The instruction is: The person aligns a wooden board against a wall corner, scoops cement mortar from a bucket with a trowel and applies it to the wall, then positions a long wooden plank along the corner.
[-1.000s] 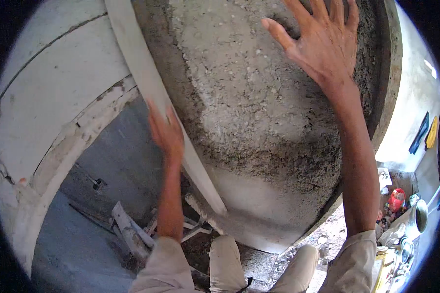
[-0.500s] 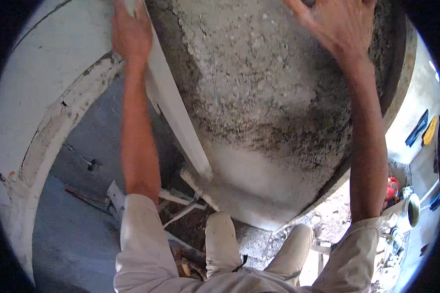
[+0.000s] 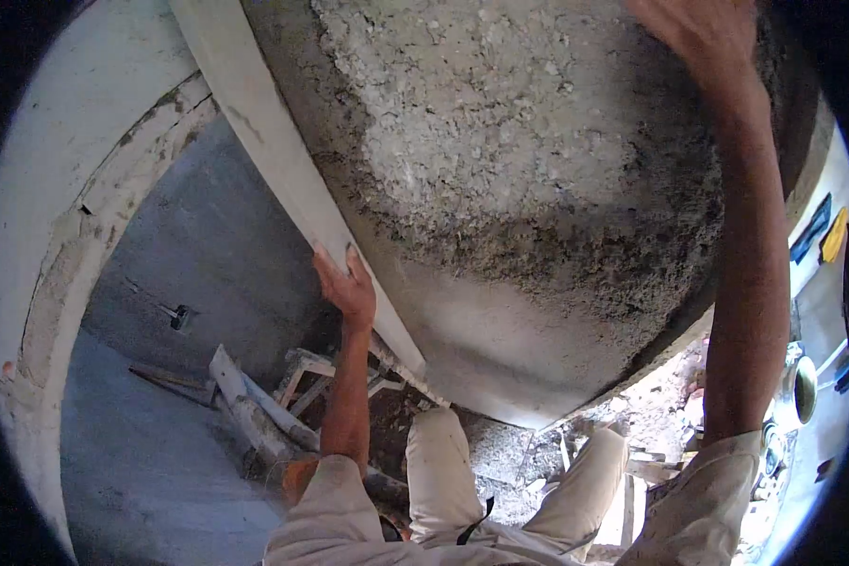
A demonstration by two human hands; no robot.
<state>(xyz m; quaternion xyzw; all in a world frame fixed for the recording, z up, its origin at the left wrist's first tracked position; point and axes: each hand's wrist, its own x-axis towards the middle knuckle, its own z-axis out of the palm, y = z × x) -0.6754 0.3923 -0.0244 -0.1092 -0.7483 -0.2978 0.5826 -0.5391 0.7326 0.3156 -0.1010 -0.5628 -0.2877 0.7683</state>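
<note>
A wall with rough, crumbly plaster (image 3: 500,141) fills the upper middle, smoother toward its bottom. Along its left side is a long pale board (image 3: 266,146), slanting from upper left to a lower end near the wall's bottom edge. A bucket (image 3: 783,410) lies tipped at far right. The right hand (image 3: 703,33) is over the wall's upper right, its fingers cut off, so their state cannot be told. The left hand (image 3: 347,291) touches the board's lower part, thumb and fingers spread; whether it grips is unclear.
</note>
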